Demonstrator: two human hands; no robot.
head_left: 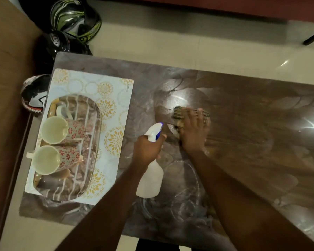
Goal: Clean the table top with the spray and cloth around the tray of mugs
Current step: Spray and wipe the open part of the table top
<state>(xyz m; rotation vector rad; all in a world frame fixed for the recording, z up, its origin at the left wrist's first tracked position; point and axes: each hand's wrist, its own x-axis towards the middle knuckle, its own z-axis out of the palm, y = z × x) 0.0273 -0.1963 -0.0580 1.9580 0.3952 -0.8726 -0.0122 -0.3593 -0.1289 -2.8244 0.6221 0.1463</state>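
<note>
Wiping underway mid-frame: right hand presses cloth flat on table top, left hand grips spray bottle; strip beside tray at left looks undone.

Item count, table and floor.
Two floral ceramic mugs at nine o'clock; one white plastic spray bottle; one striped cloth; three motorcycle helmets at eleven o'clock.

The single head-worn camera looks steeply down from close above the near edge of the surface, taking in both forearms reaching forward, the tray off to the left, and a strip of floor beyond.
</note>
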